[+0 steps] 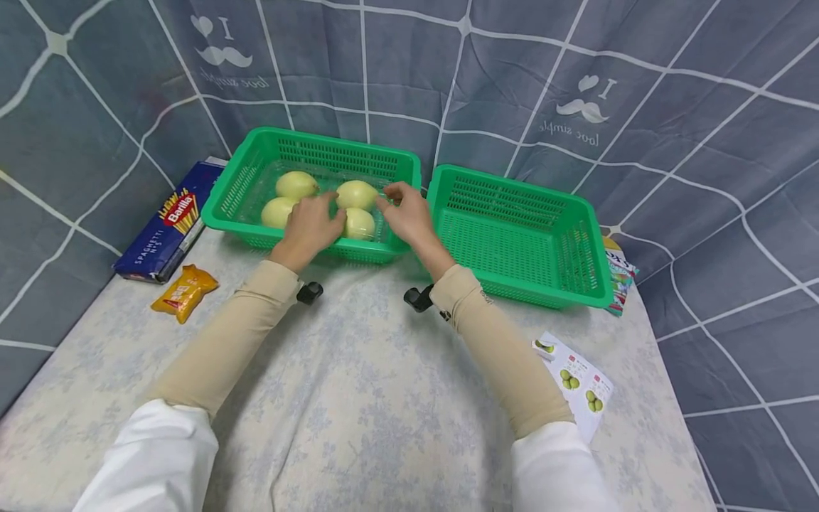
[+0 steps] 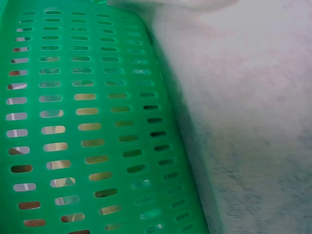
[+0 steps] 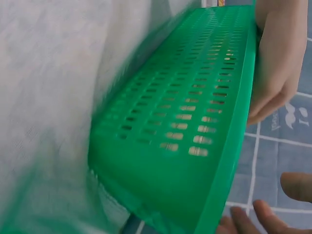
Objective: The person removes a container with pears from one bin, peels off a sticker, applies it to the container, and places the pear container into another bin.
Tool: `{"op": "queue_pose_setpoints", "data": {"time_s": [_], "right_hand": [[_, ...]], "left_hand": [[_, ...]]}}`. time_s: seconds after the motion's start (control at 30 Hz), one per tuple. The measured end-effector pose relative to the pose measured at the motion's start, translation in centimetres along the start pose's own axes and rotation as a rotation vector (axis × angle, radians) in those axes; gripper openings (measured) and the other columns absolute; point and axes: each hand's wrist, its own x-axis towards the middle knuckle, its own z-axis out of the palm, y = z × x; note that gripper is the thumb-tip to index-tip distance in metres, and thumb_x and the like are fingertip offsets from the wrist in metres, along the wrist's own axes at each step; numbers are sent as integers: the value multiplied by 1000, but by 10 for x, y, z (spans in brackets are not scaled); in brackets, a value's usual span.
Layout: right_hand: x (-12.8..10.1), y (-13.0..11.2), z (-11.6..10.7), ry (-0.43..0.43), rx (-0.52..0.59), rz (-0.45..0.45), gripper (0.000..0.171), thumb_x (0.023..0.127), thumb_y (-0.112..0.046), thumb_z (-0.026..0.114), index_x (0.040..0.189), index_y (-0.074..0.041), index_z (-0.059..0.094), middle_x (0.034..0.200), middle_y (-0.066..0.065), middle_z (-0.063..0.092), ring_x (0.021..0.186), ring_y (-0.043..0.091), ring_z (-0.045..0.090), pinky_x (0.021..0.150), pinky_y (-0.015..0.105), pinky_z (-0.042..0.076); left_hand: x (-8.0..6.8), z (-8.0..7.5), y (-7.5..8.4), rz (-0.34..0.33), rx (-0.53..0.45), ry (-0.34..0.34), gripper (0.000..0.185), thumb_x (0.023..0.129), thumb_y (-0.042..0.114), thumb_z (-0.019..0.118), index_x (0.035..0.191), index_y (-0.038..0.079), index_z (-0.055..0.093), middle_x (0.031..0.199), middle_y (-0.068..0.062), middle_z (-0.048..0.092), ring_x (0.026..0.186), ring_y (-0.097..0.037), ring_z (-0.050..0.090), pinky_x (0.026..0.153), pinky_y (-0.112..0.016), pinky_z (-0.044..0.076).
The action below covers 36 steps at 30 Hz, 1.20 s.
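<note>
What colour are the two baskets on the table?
Both baskets are bright green plastic with slotted walls, clearest in the head view.

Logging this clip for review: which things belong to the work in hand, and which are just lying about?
In use: left hand and right hand, both over the left basket among its four pears; the empty right basket beside it.

Lying about: spaghetti box, orange packet, fruit card.

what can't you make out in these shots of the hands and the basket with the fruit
- Left hand, head view: its fingertips hide behind its back, so any grip on the yellow fruit is unclear.
- Left wrist view: basket wall fills it; no hand.
- Right wrist view: motion blur.
</note>
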Motion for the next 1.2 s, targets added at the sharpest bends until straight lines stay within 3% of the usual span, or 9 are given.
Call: {"op": "queue_pose_setpoints", "data": {"time_s": [0.07, 0.2, 0.43, 0.53, 0.6, 0.67, 0.77, 0.93, 1.2], "right_hand": [[3, -2, 5, -38, 40, 50, 50, 103, -32, 58, 146, -8, 49, 150, 12, 50, 140, 30, 46, 112, 44, 44], [9, -1, 16, -106, 149, 186, 67, 102, -35, 58, 157, -8, 29, 164, 12, 31, 150, 32, 34, 119, 49, 37], [18, 1, 28, -97, 255, 338, 91, 102, -35, 55, 161, -5, -9, 171, 11, 0, 159, 28, 6, 129, 46, 18], [21, 0, 30, -82, 271, 353, 93, 102, -35, 54, 160, -4, -11, 171, 13, -3, 159, 29, 3, 129, 46, 15], [23, -2, 31, -70, 273, 365, 92, 102, -35, 54, 160, -4, -11, 171, 13, -2, 159, 29, 5, 129, 45, 16], [24, -4, 33, -67, 282, 379, 92, 103, -34, 54, 161, -5, -11, 171, 13, -1, 159, 29, 7, 129, 45, 18], [25, -7, 34, -65, 302, 388, 92, 103, -33, 53, 160, -6, -13, 171, 14, -1, 158, 30, 8, 128, 45, 19], [26, -9, 32, -68, 304, 403, 89, 103, -30, 50, 160, -4, -13, 170, 17, 3, 158, 31, 9, 129, 46, 18], [26, -6, 28, -90, 312, 411, 84, 102, -24, 45, 160, -3, -11, 170, 16, 2, 158, 30, 8, 129, 44, 17]], "left_hand": [[2, -1, 0, -11, -3, -12, 47, 103, 24, 48, 143, 0, 53, 75, -16, 58, 45, -13, 31, 42, -29, 33], [2, -1, 2, -27, -15, -28, 45, 103, 23, 48, 142, 2, 55, 77, -12, 54, 45, -12, 29, 41, -27, 31], [3, 0, 2, -12, -82, -61, 46, 103, 22, 48, 142, -1, 54, 93, -23, 64, 48, -14, 37, 47, -31, 38], [8, -4, 1, -40, -150, -104, 54, 103, 24, 48, 149, -3, 42, 104, -26, 64, 66, -24, 54, 74, -44, 51], [12, -8, 1, -78, -188, -166, 62, 104, 26, 47, 155, -2, 29, 117, -29, 62, 91, -34, 62, 92, -54, 50], [16, -13, 0, -123, -217, -228, 66, 104, 29, 46, 158, 0, 22, 136, -30, 55, 120, -41, 56, 107, -59, 43], [22, -20, 0, -175, -245, -296, 68, 105, 31, 44, 160, 3, 17, 150, -30, 44, 137, -44, 45, 110, -59, 43], [29, -24, 0, -219, -284, -349, 67, 106, 33, 43, 161, 6, 17, 154, -27, 40, 141, -42, 42, 113, -58, 40], [33, -23, 2, -221, -302, -417, 69, 106, 34, 43, 162, 6, 14, 163, -24, 27, 150, -42, 30, 119, -59, 32]]}}
